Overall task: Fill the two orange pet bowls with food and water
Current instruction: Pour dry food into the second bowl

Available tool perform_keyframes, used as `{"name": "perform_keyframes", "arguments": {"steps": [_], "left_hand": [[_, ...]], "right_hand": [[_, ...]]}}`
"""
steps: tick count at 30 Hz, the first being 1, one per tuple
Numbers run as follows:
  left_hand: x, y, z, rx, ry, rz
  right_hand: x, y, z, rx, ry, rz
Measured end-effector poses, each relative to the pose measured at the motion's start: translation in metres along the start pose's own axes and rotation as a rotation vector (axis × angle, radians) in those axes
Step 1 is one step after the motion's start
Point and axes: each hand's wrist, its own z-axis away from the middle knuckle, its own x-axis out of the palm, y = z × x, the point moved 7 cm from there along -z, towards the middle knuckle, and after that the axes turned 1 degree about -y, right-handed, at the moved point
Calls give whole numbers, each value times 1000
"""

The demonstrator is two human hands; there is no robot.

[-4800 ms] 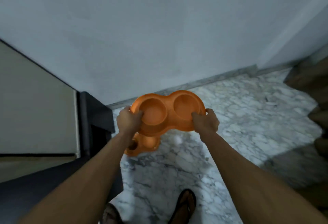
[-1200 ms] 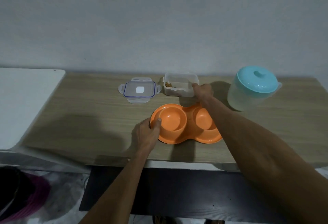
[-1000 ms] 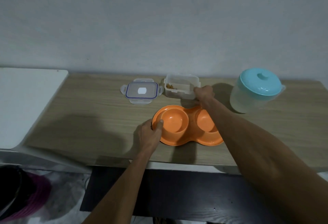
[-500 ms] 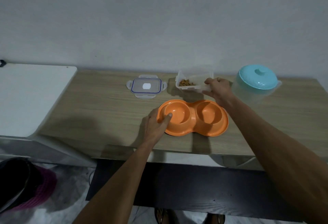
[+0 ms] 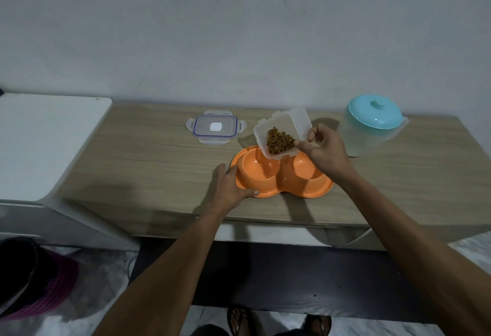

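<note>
The orange double pet bowl (image 5: 300,189) lies on the wooden table (image 5: 148,160) near its front edge; both wells look empty. My left hand (image 5: 228,186) holds the bowl's left rim, thumb at the front edge. My right hand (image 5: 322,153) grips a clear plastic food container (image 5: 284,125), tilted toward me over the left well. Brown kibble (image 5: 279,143) has slid down to the container's lower rim. A clear water jug with a turquoise lid (image 5: 376,115) stands at the table's back right.
The container's clear lid (image 5: 215,130) with a blue seal lies flat behind the bowl to the left. A white cabinet top (image 5: 45,139) adjoins the table's left end. A black and purple basket (image 5: 32,277) sits on the floor at lower left.
My right hand has lifted the food container off the table and tipped it over the left well, so the kibble slid to its rim. My left hand stayed on the bowl's left edge.
</note>
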Motion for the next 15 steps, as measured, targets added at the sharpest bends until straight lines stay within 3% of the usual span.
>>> {"name": "perform_keyframes", "arguments": {"steps": [10,15], "left_hand": [[1,0,-6,-1,13,-58],[1,1,-7,13,34,-60]], "right_hand": [[14,-31,19,-334,-64,82],[15,-37,20,-387,-83,141]]}}
